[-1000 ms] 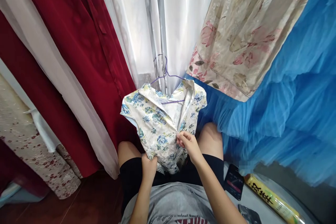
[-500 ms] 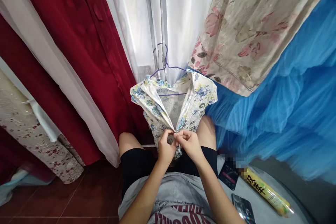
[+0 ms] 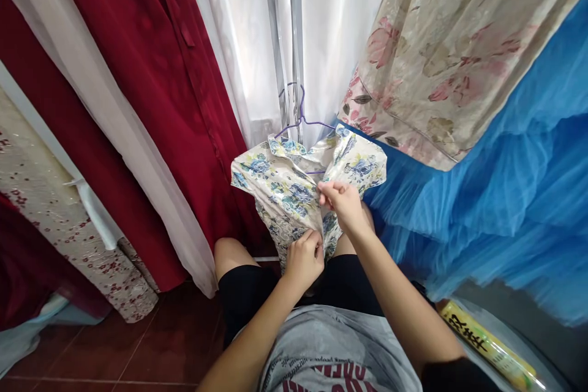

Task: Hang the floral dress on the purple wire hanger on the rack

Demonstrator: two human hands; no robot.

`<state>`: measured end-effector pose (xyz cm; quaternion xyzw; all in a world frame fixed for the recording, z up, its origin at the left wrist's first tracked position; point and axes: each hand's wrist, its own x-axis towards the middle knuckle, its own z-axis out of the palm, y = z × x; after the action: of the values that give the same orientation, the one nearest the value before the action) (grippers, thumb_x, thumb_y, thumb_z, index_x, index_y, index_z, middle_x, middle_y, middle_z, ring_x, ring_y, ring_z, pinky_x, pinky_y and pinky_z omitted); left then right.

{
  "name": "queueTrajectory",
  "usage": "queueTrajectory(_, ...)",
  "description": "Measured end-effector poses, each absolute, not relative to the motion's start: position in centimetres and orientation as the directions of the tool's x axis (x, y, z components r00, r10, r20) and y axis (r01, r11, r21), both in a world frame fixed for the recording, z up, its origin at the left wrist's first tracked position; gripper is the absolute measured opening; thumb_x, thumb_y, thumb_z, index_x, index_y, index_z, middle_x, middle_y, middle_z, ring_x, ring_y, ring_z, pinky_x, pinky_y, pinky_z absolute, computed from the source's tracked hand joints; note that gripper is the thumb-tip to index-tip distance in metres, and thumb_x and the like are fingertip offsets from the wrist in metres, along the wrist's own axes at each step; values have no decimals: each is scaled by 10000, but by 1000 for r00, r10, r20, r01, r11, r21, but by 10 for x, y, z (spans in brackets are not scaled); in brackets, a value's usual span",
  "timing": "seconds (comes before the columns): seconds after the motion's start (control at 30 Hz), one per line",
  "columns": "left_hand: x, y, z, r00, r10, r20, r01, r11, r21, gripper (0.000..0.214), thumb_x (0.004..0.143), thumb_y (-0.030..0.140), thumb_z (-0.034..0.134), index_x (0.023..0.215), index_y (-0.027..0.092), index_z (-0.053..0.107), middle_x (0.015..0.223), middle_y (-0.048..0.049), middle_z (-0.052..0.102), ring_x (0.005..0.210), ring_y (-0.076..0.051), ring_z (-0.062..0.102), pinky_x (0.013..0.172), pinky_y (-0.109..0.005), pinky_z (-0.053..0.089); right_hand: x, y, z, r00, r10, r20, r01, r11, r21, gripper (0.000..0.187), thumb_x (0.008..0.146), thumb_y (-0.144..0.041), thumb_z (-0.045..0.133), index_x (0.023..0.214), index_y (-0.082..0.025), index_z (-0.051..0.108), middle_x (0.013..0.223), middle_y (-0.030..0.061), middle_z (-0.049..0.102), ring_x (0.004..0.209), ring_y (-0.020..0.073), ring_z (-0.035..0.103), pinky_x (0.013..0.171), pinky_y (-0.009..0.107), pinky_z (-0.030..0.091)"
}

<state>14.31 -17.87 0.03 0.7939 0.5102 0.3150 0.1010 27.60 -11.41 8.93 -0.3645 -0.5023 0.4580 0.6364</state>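
A cream short-sleeved floral garment (image 3: 291,193) with blue flowers hangs on a purple wire hanger (image 3: 302,111) in front of my knees. Its front opens in a V at the collar and is closed below that. My right hand (image 3: 344,199) pinches at the bottom of the V, on the zipper; the pull itself is hidden by the fingers. Lower down, my left hand (image 3: 304,257) is closed on the cloth beside the front seam. The garment's lower end is hidden behind my hands and between my legs.
Red gowns (image 3: 151,104) hang at the left and white cloth (image 3: 321,43) behind the hanger. At the right are a pink-flowered fabric (image 3: 422,73) and a blue tulle skirt (image 3: 441,208). A yellow packet (image 3: 491,343) lies at the lower right, above tiled floor (image 3: 151,343) level.
My right hand has moved up along the front, and the V opening has closed to near the collar. My left hand has dropped slightly and holds the cloth below. The view has shifted left.
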Motion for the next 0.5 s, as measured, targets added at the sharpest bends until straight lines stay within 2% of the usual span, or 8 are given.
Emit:
queueTrajectory(0.13, 148, -183, 8, 338, 897, 284, 845, -422, 329, 184, 846, 77, 534, 951, 203, 617, 995, -81, 690, 829, -249, 682, 674, -332, 415, 264, -72, 133, 132, 928, 347, -291, 371, -882, 263, 760, -322, 729, 571, -161, 643, 479, -14, 564, 399, 64, 339, 410, 232, 260)
queueTrajectory(0.23, 153, -186, 3, 366, 906, 213, 863, -416, 287, 258, 832, 35, 510, 1002, 187, 629, 1049, -105, 697, 872, -268, 698, 704, -344, 443, 257, -56, 154, 176, 930, 322, -339, 365, -867, 224, 769, -280, 707, 595, -159, 634, 490, -25, 558, 391, 56, 318, 394, 227, 237)
queueTrajectory(0.33, 152, -182, -4, 371, 908, 196, 849, -417, 324, 230, 843, 40, 528, 981, 192, 631, 1036, -100, 697, 881, -262, 697, 717, -336, 461, 256, -54, 159, 160, 917, 365, -313, 397, -862, 230, 791, -282, 710, 613, -161, 630, 496, -27, 565, 392, 57, 347, 404, 223, 276)
queueTrajectory(0.4, 146, -171, -3, 390, 898, 202, 808, -439, 392, 136, 858, 87, 587, 914, 201, 633, 947, -71, 698, 834, -242, 689, 711, -324, 471, 258, -58, 156, 131, 900, 415, -283, 436, -854, 238, 804, -323, 726, 648, -170, 630, 496, -31, 574, 393, 63, 379, 418, 222, 312)
queueTrajectory(0.5, 134, -147, 19, 401, 863, 307, 687, -505, 522, 33, 888, 175, 653, 881, 208, 651, 852, -32, 695, 764, -199, 671, 709, -303, 493, 263, -67, 149, 97, 870, 483, -255, 491, -833, 255, 816, -392, 741, 718, -188, 624, 492, -34, 593, 387, 76, 409, 425, 225, 329)
